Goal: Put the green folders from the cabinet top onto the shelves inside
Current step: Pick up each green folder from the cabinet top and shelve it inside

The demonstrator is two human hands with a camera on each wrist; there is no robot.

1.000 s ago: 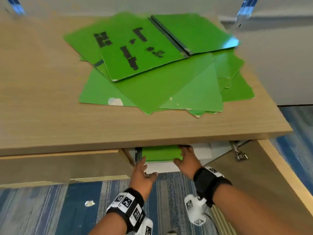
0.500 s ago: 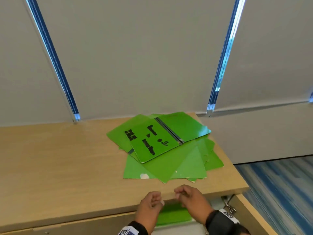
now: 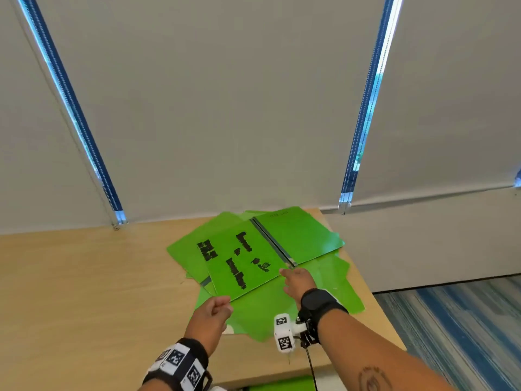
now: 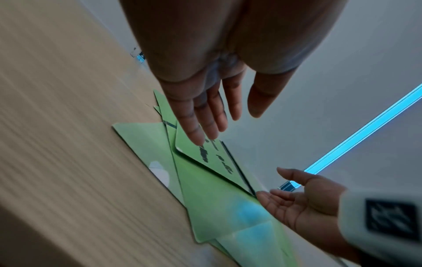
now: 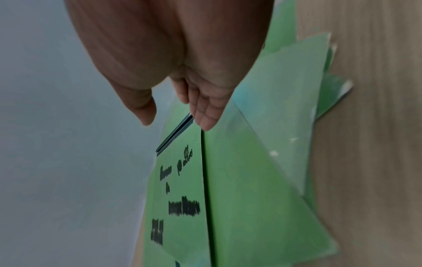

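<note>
Green folders [image 3: 284, 277] piled loosely on wooden cabinet top [image 3: 84, 277], near its right end. Top folder [image 3: 239, 263] bearing black markings and a dark spine strip. Left hand [image 3: 210, 314] over that folder's near corner, fingers extended, gripping nothing. Right hand [image 3: 297, 280] at spine end, fingers relaxed and apart; contact unclear.
</note>
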